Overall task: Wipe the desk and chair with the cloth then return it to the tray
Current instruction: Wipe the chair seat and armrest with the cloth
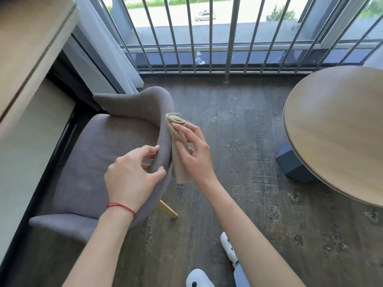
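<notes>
A grey upholstered chair (97, 154) stands left of centre, its curved backrest rim running toward me. My left hand (130, 179) grips the top of that rim, fingers curled over the fabric. My right hand (194, 154) presses a beige cloth (180, 162) flat against the outer side of the backrest; the cloth hangs down below my palm. The light wooden desk (29, 50) fills the upper left, its edge above the chair seat. No tray is in view.
A round wooden table (339, 129) on a dark blue base (292, 160) stands at the right. Metal window bars (207, 38) and a pale curtain (99, 48) line the far side. Dark wood floor lies between chair and table. My white shoes (199, 278) show at the bottom.
</notes>
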Demonstrator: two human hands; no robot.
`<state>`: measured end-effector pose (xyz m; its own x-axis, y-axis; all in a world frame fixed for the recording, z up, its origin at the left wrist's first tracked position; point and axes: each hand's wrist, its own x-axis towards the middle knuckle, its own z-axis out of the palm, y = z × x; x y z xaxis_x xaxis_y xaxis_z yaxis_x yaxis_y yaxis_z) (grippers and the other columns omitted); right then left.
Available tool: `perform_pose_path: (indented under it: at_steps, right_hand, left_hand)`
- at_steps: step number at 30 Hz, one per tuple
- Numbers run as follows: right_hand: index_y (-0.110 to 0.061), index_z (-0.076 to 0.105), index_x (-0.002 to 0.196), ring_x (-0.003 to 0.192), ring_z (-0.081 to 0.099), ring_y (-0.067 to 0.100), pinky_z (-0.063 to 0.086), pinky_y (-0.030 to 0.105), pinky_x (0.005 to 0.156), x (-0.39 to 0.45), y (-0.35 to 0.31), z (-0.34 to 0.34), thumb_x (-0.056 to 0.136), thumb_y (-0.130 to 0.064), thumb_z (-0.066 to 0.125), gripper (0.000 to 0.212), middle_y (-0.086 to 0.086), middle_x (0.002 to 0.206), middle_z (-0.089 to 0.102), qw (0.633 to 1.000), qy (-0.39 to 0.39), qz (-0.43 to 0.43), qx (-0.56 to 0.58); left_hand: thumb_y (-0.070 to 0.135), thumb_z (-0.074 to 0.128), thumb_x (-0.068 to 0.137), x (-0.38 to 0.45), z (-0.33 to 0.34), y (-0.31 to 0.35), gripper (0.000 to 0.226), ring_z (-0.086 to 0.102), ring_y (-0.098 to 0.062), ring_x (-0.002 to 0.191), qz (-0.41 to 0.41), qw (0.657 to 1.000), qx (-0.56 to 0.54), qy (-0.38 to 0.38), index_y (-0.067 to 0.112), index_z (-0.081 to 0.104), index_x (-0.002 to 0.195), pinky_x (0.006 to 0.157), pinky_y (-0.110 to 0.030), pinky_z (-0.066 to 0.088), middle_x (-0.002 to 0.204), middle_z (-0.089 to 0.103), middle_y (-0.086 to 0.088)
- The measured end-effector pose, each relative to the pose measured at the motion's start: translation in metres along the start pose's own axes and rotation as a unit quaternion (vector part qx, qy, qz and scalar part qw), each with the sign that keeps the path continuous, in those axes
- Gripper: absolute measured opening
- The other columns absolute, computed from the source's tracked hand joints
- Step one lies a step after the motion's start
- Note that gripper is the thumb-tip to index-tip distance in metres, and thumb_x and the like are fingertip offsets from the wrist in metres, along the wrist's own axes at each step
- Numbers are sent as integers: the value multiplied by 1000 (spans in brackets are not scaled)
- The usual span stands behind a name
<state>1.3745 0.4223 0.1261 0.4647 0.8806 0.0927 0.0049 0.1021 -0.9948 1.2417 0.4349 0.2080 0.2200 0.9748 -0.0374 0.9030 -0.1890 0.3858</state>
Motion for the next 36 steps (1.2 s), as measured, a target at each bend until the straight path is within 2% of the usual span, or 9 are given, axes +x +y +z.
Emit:
perform_pose_path:
  at_steps: [2, 4, 9, 15, 18, 22, 25, 29, 36]
  right_hand:
    - [-13, 66, 116, 119, 52, 7, 53, 17, 83, 1, 2, -13, 87, 4, 56, 36, 6, 123, 58, 1000, -19, -10, -10]
    - [-10, 65, 117, 115, 54, 9, 47, 14, 89, 18, 5, -19, 88, 5, 56, 34, 9, 123, 61, 999, 19, 6, -27]
    - [-6, 65, 118, 121, 52, 11, 42, 31, 108, 23, 0, 3, 86, 9, 54, 37, 9, 127, 59, 1000, 26, 15, -8]
    - [-8, 67, 114, 117, 56, 11, 43, 6, 87, -13, 8, -19, 89, 4, 55, 30, 8, 122, 62, 999, 21, 21, 18]
    - [-8, 65, 117, 117, 55, 9, 44, 13, 96, -14, 9, -4, 89, 5, 55, 32, 8, 123, 61, 998, 57, 23, 6]
    - [-11, 64, 114, 120, 54, 13, 48, 48, 101, -33, 10, 15, 86, 9, 53, 36, -2, 119, 56, 998, 34, 26, 39]
    - [-14, 66, 109, 119, 53, 10, 49, 44, 101, -49, 14, 0, 86, 10, 53, 36, -9, 114, 56, 998, -30, 22, 59]
    - [-15, 65, 110, 111, 57, 12, 49, 49, 98, -53, 16, 2, 88, 2, 56, 29, -8, 112, 59, 997, 42, 41, 42]
    - [-21, 65, 104, 112, 58, 11, 51, 48, 96, -87, 17, 17, 85, 2, 55, 31, 0, 111, 63, 995, 23, 69, 64]
  left_hand:
    - [36, 72, 62, 1, 0, 0, 36, 68, -5, 79, -3, 1000, 0, -2, 41, 66, 98, 64, -24, 40, 72, 65, 22]
    - [37, 71, 63, 2, 1, -2, 36, 68, -4, 78, -1, 1000, 0, -6, 42, 66, 98, 66, -25, 41, 72, 62, 24]
    - [38, 71, 64, 1, 1, -2, 36, 68, -4, 80, 6, 1000, 5, -3, 42, 65, 99, 67, -25, 38, 82, 68, 23]
    - [39, 70, 65, -1, 2, -4, 37, 61, 2, 73, 9, 1000, 4, 1, 42, 65, 102, 63, -23, 37, 87, 69, 24]
    - [40, 71, 66, -1, 2, -4, 37, 55, 5, 70, 11, 1000, 10, 4, 42, 65, 103, 59, -21, 33, 83, 67, 24]
    - [41, 71, 67, -1, 0, -6, 37, 54, 7, 70, 9, 1000, 2, -11, 44, 64, 104, 58, -18, 33, 79, 62, 27]
    - [44, 71, 67, -1, -1, -9, 36, 50, 18, 68, -5, 999, -21, -23, 48, 64, 102, 59, -9, 29, 79, 63, 29]
    - [42, 72, 67, -1, -2, -7, 36, 52, 14, 68, -6, 999, -16, -27, 46, 65, 102, 61, -8, 28, 77, 64, 26]
    - [40, 72, 69, -1, -3, -8, 39, 66, 0, 80, 19, 999, -13, -35, 43, 65, 107, 71, -23, 41, 95, 72, 20]
